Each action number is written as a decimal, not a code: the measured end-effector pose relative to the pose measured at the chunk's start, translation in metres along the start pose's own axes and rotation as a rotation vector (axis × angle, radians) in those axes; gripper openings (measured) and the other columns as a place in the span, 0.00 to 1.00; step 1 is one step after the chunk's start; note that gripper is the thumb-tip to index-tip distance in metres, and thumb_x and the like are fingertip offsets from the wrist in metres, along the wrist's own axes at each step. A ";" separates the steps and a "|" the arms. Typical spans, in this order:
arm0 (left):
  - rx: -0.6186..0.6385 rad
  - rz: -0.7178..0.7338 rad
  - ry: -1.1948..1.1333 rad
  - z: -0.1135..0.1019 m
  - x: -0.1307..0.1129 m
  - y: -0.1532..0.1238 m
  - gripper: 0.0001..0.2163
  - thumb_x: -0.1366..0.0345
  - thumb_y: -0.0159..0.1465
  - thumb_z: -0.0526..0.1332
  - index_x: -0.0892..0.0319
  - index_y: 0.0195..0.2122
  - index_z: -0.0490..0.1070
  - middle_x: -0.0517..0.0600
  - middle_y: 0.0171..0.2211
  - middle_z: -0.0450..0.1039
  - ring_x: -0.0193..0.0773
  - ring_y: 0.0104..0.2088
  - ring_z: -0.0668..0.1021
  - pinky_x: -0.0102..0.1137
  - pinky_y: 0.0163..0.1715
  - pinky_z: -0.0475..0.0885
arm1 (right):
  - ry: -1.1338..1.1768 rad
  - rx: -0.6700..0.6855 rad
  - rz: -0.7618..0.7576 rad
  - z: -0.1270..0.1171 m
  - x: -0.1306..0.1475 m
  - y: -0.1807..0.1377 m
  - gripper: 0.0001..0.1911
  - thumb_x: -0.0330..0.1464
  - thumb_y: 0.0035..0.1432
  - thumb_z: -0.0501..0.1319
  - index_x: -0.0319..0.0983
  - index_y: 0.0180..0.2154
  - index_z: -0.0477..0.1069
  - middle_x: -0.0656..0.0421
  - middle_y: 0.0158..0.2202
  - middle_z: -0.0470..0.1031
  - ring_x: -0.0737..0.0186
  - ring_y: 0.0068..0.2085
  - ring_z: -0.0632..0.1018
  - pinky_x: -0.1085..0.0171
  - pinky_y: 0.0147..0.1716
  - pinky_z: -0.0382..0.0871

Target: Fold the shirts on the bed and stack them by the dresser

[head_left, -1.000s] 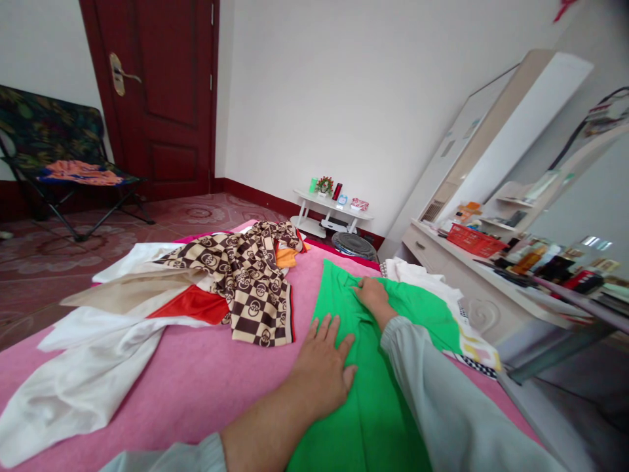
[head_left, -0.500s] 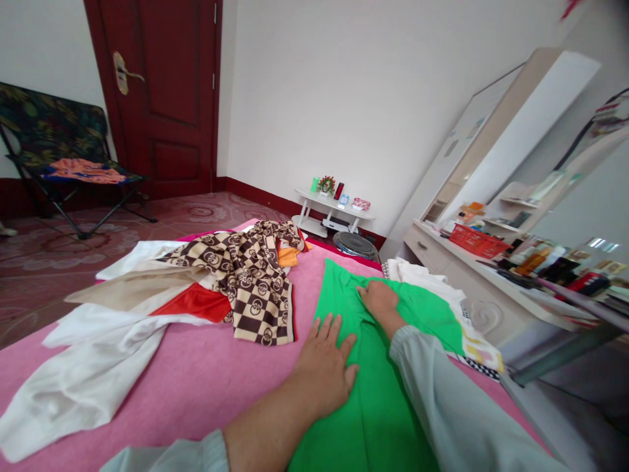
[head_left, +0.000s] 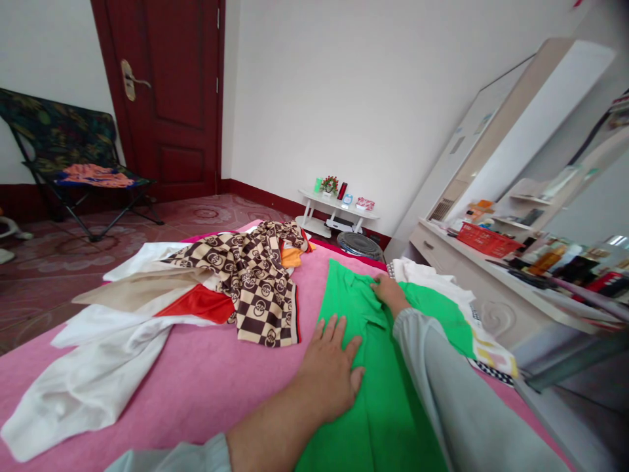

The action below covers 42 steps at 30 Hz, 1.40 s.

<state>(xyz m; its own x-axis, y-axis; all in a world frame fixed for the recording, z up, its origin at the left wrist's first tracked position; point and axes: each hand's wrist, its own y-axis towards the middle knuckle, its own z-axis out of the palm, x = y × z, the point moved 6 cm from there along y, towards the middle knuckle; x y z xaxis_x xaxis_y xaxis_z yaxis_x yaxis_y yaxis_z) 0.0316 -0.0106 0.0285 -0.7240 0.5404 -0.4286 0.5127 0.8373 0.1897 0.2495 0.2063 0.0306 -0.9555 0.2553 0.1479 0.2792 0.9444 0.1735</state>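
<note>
A bright green garment (head_left: 378, 400) lies spread on the pink bed cover (head_left: 206, 387). My left hand (head_left: 328, 368) rests flat on its left edge with the fingers spread. Farther away, my right hand (head_left: 390, 290) lies on the upper part of the same green garment, fingers mostly together and pressed on the cloth near the collar. Neither hand lifts the cloth.
A heap of clothes lies left: a brown checked garment (head_left: 248, 278), a red and beige piece (head_left: 196, 303), white cloth (head_left: 88, 380). A white garment (head_left: 432, 278) lies right of the green one. A dresser (head_left: 491, 288) with bottles stands right, a folding chair (head_left: 69, 164) and door (head_left: 171, 92) beyond.
My right hand has slid a little farther up and right across the green garment. The left hand stays flat in about the same spot. The camera has shifted slightly.
</note>
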 end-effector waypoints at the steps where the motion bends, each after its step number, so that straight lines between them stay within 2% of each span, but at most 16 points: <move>1: 0.003 -0.001 0.001 0.000 0.000 0.000 0.26 0.50 0.67 0.44 0.56 0.63 0.59 0.61 0.67 0.44 0.53 0.66 0.48 0.52 0.63 0.43 | 0.010 -0.006 0.032 0.000 -0.002 0.002 0.18 0.32 0.56 0.59 0.35 0.49 0.70 0.47 0.44 0.76 0.52 0.47 0.76 0.63 0.43 0.67; 3: 0.003 0.001 0.007 0.001 0.000 0.001 0.26 0.50 0.67 0.44 0.55 0.63 0.58 0.60 0.67 0.44 0.53 0.66 0.47 0.52 0.63 0.42 | 0.024 -0.046 0.101 -0.002 -0.008 0.004 0.17 0.29 0.57 0.56 0.31 0.48 0.70 0.42 0.43 0.75 0.51 0.46 0.77 0.61 0.41 0.67; 5: -0.003 0.000 0.013 0.002 0.001 0.001 0.26 0.50 0.67 0.45 0.55 0.63 0.58 0.58 0.67 0.44 0.53 0.66 0.47 0.52 0.63 0.42 | 0.044 -0.087 0.140 -0.006 -0.012 0.003 0.21 0.28 0.57 0.55 0.28 0.52 0.65 0.40 0.44 0.75 0.50 0.45 0.77 0.61 0.40 0.68; 8: -0.015 0.004 0.016 0.006 0.003 0.001 0.26 0.50 0.67 0.46 0.53 0.63 0.58 0.56 0.67 0.44 0.52 0.66 0.49 0.51 0.63 0.43 | 0.081 -0.107 0.088 -0.014 -0.012 -0.003 0.24 0.32 0.56 0.58 0.29 0.53 0.64 0.43 0.46 0.74 0.53 0.45 0.76 0.64 0.39 0.68; 10: -0.034 0.009 0.022 0.007 0.004 0.002 0.26 0.50 0.66 0.46 0.53 0.63 0.58 0.56 0.67 0.45 0.52 0.66 0.49 0.51 0.63 0.43 | 0.101 -0.099 0.006 -0.019 -0.010 -0.008 0.18 0.33 0.56 0.58 0.34 0.48 0.70 0.48 0.45 0.76 0.57 0.45 0.76 0.67 0.40 0.66; 13: -0.051 0.013 0.031 0.008 0.004 0.001 0.26 0.50 0.66 0.46 0.53 0.63 0.59 0.56 0.67 0.45 0.52 0.66 0.49 0.51 0.63 0.43 | 0.129 -0.038 -0.083 -0.021 -0.008 -0.018 0.11 0.35 0.55 0.59 0.38 0.37 0.75 0.55 0.36 0.78 0.62 0.39 0.77 0.68 0.37 0.65; 17: -0.062 0.019 0.028 0.009 0.005 0.001 0.25 0.51 0.66 0.46 0.53 0.62 0.59 0.55 0.67 0.46 0.52 0.66 0.50 0.50 0.63 0.43 | 0.151 0.033 -0.099 -0.012 -0.007 -0.032 0.11 0.38 0.46 0.66 0.37 0.30 0.76 0.59 0.26 0.76 0.64 0.28 0.75 0.69 0.28 0.63; 20: -0.064 0.022 0.021 0.010 0.006 0.001 0.26 0.50 0.66 0.46 0.53 0.63 0.59 0.55 0.67 0.46 0.52 0.66 0.49 0.50 0.63 0.44 | 0.161 -0.004 -0.097 -0.012 -0.005 -0.037 0.09 0.35 0.45 0.66 0.36 0.27 0.75 0.60 0.24 0.75 0.65 0.27 0.74 0.69 0.27 0.61; 23: -0.073 0.025 0.022 0.011 0.007 0.002 0.26 0.49 0.66 0.45 0.53 0.63 0.59 0.57 0.67 0.46 0.52 0.66 0.50 0.51 0.63 0.44 | 0.175 -0.089 -0.060 -0.021 -0.007 -0.035 0.09 0.35 0.50 0.61 0.35 0.30 0.75 0.57 0.27 0.76 0.62 0.31 0.75 0.68 0.29 0.63; 27: -0.071 0.021 0.021 0.011 0.007 0.001 0.26 0.50 0.66 0.45 0.53 0.63 0.59 0.57 0.67 0.46 0.52 0.66 0.49 0.51 0.63 0.43 | 0.189 -0.195 0.037 -0.032 -0.018 -0.031 0.14 0.33 0.53 0.57 0.32 0.40 0.73 0.49 0.38 0.78 0.55 0.40 0.77 0.65 0.37 0.65; 30: -0.056 0.020 0.018 0.009 0.006 0.000 0.26 0.50 0.66 0.46 0.53 0.63 0.59 0.57 0.67 0.46 0.52 0.66 0.49 0.51 0.63 0.43 | 0.207 -0.195 0.040 -0.026 -0.020 -0.030 0.15 0.31 0.51 0.60 0.33 0.41 0.72 0.49 0.42 0.77 0.55 0.44 0.76 0.65 0.42 0.65; 34: -0.054 0.020 0.014 0.006 0.005 0.000 0.26 0.50 0.66 0.45 0.53 0.63 0.59 0.56 0.67 0.46 0.52 0.66 0.50 0.51 0.63 0.44 | 0.233 -0.156 0.033 -0.018 -0.019 -0.034 0.22 0.37 0.54 0.60 0.30 0.47 0.69 0.48 0.41 0.77 0.55 0.42 0.77 0.64 0.41 0.67; 37: -0.057 0.025 0.018 0.007 0.006 0.001 0.26 0.50 0.66 0.46 0.53 0.62 0.59 0.55 0.67 0.46 0.52 0.66 0.50 0.50 0.63 0.43 | 0.214 -0.231 -0.058 -0.032 -0.017 -0.050 0.25 0.39 0.55 0.59 0.30 0.50 0.67 0.46 0.45 0.74 0.54 0.46 0.74 0.62 0.45 0.65; 40: -0.061 0.026 0.023 0.008 0.006 0.001 0.26 0.50 0.66 0.46 0.53 0.62 0.60 0.55 0.67 0.47 0.51 0.66 0.50 0.50 0.63 0.43 | 0.215 -0.316 -0.294 -0.051 -0.006 -0.087 0.19 0.38 0.56 0.58 0.34 0.46 0.69 0.50 0.46 0.72 0.55 0.48 0.72 0.62 0.48 0.63; 42: -0.062 0.028 0.021 0.009 0.006 0.001 0.26 0.50 0.66 0.47 0.54 0.62 0.60 0.56 0.67 0.47 0.51 0.66 0.50 0.50 0.63 0.43 | 0.220 -0.274 -0.444 -0.056 0.002 -0.119 0.17 0.39 0.56 0.59 0.37 0.44 0.69 0.53 0.45 0.72 0.58 0.45 0.72 0.63 0.47 0.64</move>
<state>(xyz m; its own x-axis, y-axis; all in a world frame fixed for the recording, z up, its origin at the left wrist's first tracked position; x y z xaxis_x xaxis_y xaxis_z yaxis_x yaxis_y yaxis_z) 0.0318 -0.0076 0.0182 -0.7198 0.5647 -0.4038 0.5037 0.8251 0.2560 0.2199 0.0827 0.0643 -0.9527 -0.2311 0.1974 -0.1025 0.8557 0.5073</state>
